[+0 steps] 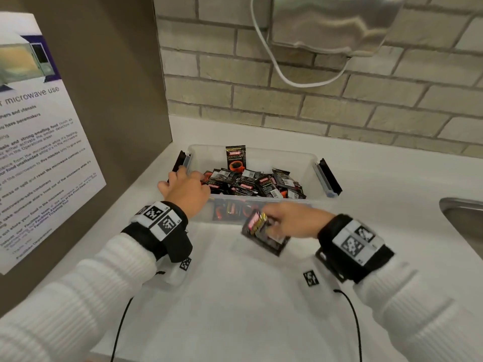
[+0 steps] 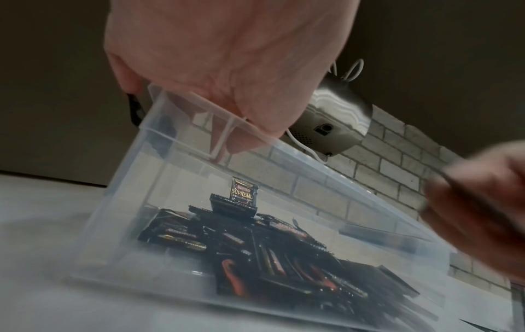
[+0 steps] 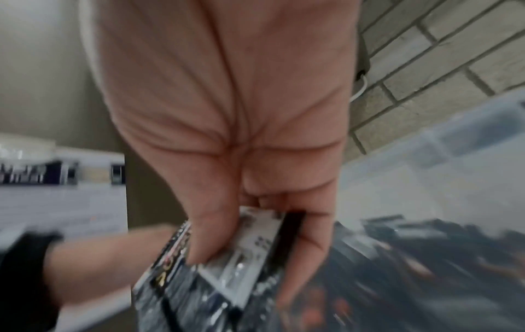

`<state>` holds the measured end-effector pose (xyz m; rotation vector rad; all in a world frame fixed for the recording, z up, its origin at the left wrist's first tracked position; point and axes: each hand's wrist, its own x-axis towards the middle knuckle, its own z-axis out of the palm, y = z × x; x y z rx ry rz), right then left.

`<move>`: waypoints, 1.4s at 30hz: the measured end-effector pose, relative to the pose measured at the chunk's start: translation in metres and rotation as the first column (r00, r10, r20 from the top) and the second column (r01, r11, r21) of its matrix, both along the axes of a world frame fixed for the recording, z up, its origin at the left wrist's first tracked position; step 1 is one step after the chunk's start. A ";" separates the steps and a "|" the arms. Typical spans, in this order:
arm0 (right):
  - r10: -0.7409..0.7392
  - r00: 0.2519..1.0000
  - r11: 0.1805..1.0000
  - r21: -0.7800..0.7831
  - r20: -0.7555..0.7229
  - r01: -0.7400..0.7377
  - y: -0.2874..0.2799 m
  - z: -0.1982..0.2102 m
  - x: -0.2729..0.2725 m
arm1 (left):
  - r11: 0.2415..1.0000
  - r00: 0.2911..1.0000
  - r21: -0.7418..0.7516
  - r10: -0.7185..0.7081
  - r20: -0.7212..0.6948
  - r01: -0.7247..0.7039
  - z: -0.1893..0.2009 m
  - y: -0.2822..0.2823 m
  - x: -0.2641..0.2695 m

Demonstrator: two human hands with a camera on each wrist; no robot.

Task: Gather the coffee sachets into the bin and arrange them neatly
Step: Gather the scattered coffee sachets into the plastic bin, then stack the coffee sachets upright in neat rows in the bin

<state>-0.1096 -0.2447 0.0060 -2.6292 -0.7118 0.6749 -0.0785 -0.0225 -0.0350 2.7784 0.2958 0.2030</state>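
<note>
A clear plastic bin point(image 1: 287, 155) with black side latches stands on the white counter. Several black coffee sachets point(image 1: 257, 182) lie jumbled inside, and one sachet point(image 1: 236, 158) stands upright against the far wall. My left hand point(image 1: 188, 189) grips the bin's near-left rim, its fingers point(image 2: 235, 139) curled over the edge of the bin point(image 2: 176, 170). My right hand point(image 1: 285, 220) hovers just in front of the bin's near wall and pinches a small bundle of sachets point(image 1: 262, 235). In the right wrist view the thumb and fingers point(image 3: 204, 235) clamp that blurred bundle point(image 3: 227, 276).
A steel sink point(image 1: 462, 218) is set into the counter at the right. A brown panel with a microwave notice point(image 1: 39, 142) closes off the left side. On the brick wall above hangs a metal appliance point(image 1: 334, 22) with a white cable. Bare counter point(image 1: 261, 296) lies in front of the bin.
</note>
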 end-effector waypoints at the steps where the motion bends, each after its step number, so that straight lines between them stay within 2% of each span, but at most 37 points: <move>1: -0.048 0.999 0.991 0.129 0.019 0.045 0.003 0.012 0.004 | 1.000 1.000 0.002 -0.001 -0.005 0.001 0.000 -0.001 -0.002; 4: -0.236 0.968 0.885 0.430 0.081 0.180 0.011 0.037 0.024 | 1.000 1.000 0.010 -0.006 -0.027 0.006 0.001 -0.004 -0.010; 6: -0.313 0.927 0.869 0.455 0.205 0.193 0.017 0.042 0.037 | 1.000 0.999 0.021 -0.014 -0.037 0.015 0.001 -0.007 -0.016; 8: -0.318 0.909 0.902 0.382 0.270 0.202 0.020 0.038 0.048 | 1.000 0.999 0.017 -0.023 -0.027 0.024 -0.001 -0.008 -0.023; 10: -0.240 0.949 0.958 0.211 0.206 0.197 0.022 0.030 0.054 | 0.999 0.999 0.016 -0.031 -0.015 0.031 -0.002 -0.008 -0.030; 12: -0.220 0.966 0.974 0.084 0.138 0.210 0.019 0.020 0.059 | 0.998 0.999 0.045 -0.041 -0.028 0.042 0.000 -0.006 -0.032; 15: -0.305 0.936 0.952 0.099 0.178 0.291 0.014 0.015 0.071 | 0.999 1.000 0.030 -0.023 0.007 0.022 0.013 0.004 -0.025; 17: -0.305 0.930 0.951 0.010 0.205 0.310 0.014 0.014 0.077 | 1.000 0.999 0.018 -0.016 0.037 0.015 0.022 0.011 -0.011; 19: -0.205 0.961 0.955 -0.176 0.187 0.238 0.021 0.009 0.077 | 1.000 0.999 0.018 -0.021 -0.030 0.022 0.028 0.014 0.007; 21: -0.050 0.995 0.926 -0.370 0.083 0.078 0.031 0.000 0.069 | 1.000 0.988 0.001 -0.031 -0.153 0.031 0.027 0.012 0.018; 23: 0.070 0.997 0.877 -0.474 -0.031 -0.077 0.036 -0.005 0.061 | 0.998 0.981 0.030 -0.053 -0.184 0.060 0.018 0.008 0.022; 26: 0.149 0.984 0.851 -0.494 -0.094 -0.176 0.033 0.013 0.057 | 0.988 0.990 0.111 -0.099 -0.096 0.109 0.006 0.009 0.020; 32: 0.095 0.993 0.907 -0.406 -0.072 -0.116 0.020 0.074 0.074 | 0.988 0.989 0.086 -0.125 -0.078 0.132 0.001 0.015 0.014; 34: 0.084 0.996 0.921 -0.379 -0.025 -0.087 0.024 0.092 0.084 | 0.987 0.988 0.075 -0.135 -0.078 0.141 0.000 0.015 0.012; 35: 0.129 0.991 0.920 -0.378 0.048 -0.101 0.028 0.096 0.090 | 0.987 0.987 0.068 -0.139 -0.077 0.144 0.000 0.015 0.010; 36: 0.202 0.971 0.910 -0.391 0.130 -0.137 0.036 0.094 0.095 | 0.988 0.988 0.060 -0.140 -0.072 0.144 0.001 0.015 0.008; 38: 0.398 0.879 0.851 -0.464 0.262 -0.246 0.052 0.076 0.102 | 0.988 0.988 0.047 -0.142 -0.058 0.144 0.002 0.014 0.005; 40: 0.616 0.713 0.720 -0.606 0.335 -0.338 0.068 0.049 0.107 | 0.990 0.989 0.037 -0.138 -0.044 0.140 0.001 0.013 0.001; 42: 0.815 0.481 0.518 -0.778 0.323 -0.356 0.081 0.023 0.110 | 0.991 0.991 0.034 -0.128 -0.030 0.129 0.001 0.013 -0.001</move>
